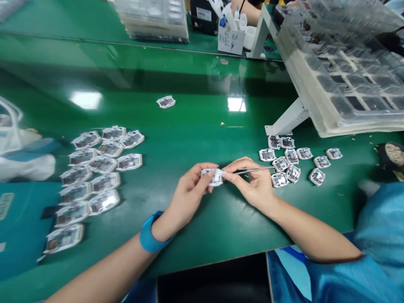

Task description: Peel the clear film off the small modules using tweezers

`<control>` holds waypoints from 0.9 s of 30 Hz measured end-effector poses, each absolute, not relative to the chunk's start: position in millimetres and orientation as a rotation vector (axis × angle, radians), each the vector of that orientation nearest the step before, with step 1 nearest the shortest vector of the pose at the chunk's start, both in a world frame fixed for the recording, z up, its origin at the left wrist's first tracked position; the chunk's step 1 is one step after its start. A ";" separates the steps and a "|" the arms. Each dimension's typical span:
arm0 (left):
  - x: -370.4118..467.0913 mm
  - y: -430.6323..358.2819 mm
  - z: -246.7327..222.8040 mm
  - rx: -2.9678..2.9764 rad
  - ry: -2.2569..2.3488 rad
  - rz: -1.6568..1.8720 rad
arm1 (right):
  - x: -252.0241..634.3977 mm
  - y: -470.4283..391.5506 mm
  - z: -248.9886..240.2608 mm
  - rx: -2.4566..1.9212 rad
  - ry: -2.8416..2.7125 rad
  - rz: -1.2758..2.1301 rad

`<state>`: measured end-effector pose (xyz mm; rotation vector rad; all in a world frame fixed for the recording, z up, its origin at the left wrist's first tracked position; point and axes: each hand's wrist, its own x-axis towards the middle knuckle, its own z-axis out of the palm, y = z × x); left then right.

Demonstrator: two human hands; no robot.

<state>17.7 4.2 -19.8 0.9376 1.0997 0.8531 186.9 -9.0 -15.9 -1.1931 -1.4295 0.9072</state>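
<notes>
My left hand (189, 189) grips a small white electronic device housing (216, 178), thumb on top and fingers beneath, with its inner parts facing up. The fingertips of my right hand (252, 183) touch the right edge of that housing. In the same hand lies a thin metal tool that looks like tweezers (257, 169), sticking out to the right past the knuckles. What the right fingertips pinch is too small to tell. A blue band (150, 235) circles my left wrist.
Several similar open housings (102, 164) sit in rows at the left, and more (280, 164) lie at the right. One housing (166, 102) is farther back. A tilted parts-bin rack (350, 90) overhangs the right. Behind stand a pen holder (231, 41) and stacked trays (153, 21).
</notes>
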 end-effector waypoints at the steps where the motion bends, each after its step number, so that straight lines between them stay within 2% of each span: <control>1: 17.2 4.3 -19.9 0.935 1.102 0.845 | 187.3 -8.8 -16.4 -1.182 -1.433 0.905; 9: 15.6 5.2 -16.5 0.887 1.084 0.823 | 190.2 -4.0 -18.6 -1.204 -1.258 0.933; 16: 14.3 5.6 -17.5 0.893 1.067 0.796 | 190.0 -3.0 -20.6 -1.225 -1.137 1.110; 27: 15.2 2.5 -10.3 0.851 1.014 0.788 | 188.7 -3.2 -20.0 -1.234 -1.325 1.087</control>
